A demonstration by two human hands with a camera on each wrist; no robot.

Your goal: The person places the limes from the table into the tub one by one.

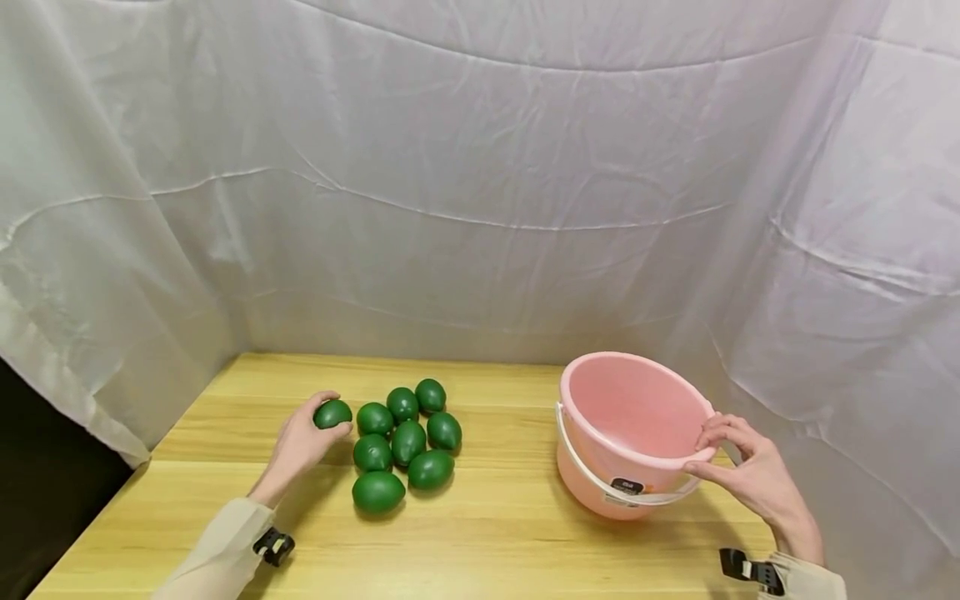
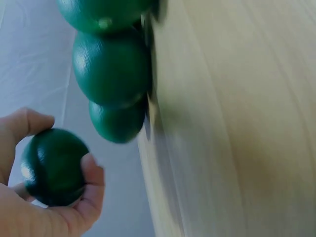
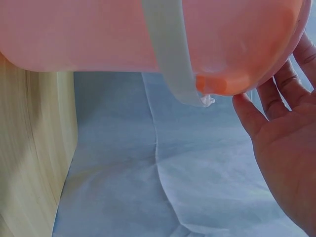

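My left hand [image 1: 302, 439] holds a glossy dark green avocado [image 1: 332, 414] between thumb and fingers, left of the other avocados. In the left wrist view this avocado [image 2: 58, 165] hangs clear of the tabletop. Beside it several like avocados [image 1: 408, 442] lie in a close cluster on the table. My right hand [image 1: 757, 471] grips the rim of a pink bucket [image 1: 600, 471] at its right side, thumb outside and fingers over the edge. The right wrist view shows the thumb touching the bucket's rim [image 3: 222, 44]. The bucket's visible interior holds nothing; part of its bottom is hidden.
The bucket's white handle [image 1: 600, 483] hangs down along its near side. A light wooden table [image 1: 495, 550] bears everything. Pale grey cloth [image 1: 480, 275] hangs behind and on both sides. A dark area [image 1: 52, 492] lies beyond the table's left edge.
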